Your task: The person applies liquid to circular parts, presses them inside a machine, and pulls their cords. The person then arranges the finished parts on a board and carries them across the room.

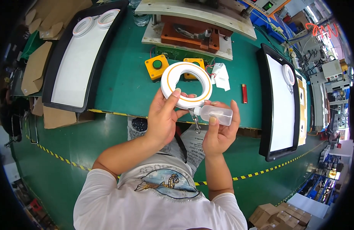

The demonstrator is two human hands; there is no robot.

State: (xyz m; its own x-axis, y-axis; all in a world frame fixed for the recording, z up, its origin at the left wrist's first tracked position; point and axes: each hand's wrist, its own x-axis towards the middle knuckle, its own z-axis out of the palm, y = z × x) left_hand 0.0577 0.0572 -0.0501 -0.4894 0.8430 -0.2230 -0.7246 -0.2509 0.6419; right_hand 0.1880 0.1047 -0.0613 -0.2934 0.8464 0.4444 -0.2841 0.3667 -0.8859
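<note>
A white ring-shaped piece with an orange line (167,78) is held up over the table's near edge. My left hand (162,119) grips its lower left side, thumb on the front face. From the bottom of the ring hangs a metal snap clip (196,124). Between the thumb and fingers of my right hand (221,132) lies a small translucent squeeze bottle (218,115), tilted sideways, its nozzle at the ring's lower edge by the clip. Whether the nozzle tip touches the ring I cannot tell.
Beyond the ring stand two yellow button boxes (156,66) and a press machine (192,37). A red lighter (244,94) and white tissue (220,76) lie on the green table. Black-rimmed trays flank it: the left tray (75,63) carries two rings, the right tray (281,126) one.
</note>
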